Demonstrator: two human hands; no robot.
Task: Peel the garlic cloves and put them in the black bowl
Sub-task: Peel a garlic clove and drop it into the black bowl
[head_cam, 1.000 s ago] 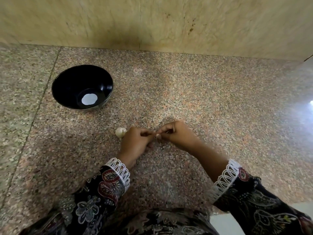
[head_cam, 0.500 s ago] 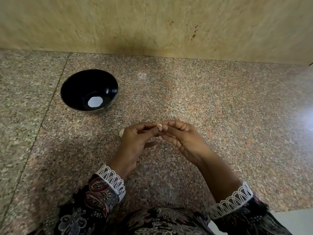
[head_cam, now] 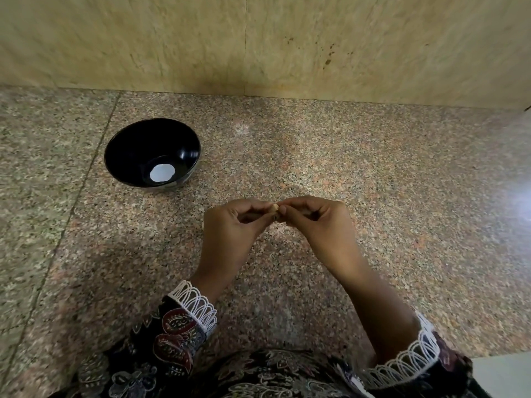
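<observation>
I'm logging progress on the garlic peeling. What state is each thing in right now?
black bowl: upright on the counter, no cloves inside, only a pale round patch at its bottom.
garlic clove: held above the counter, pinched between both hands; whether peeled, cannot tell.
left hand: fingers curled, pinching the clove.
right hand: fingers curled, pinching the clove.
</observation>
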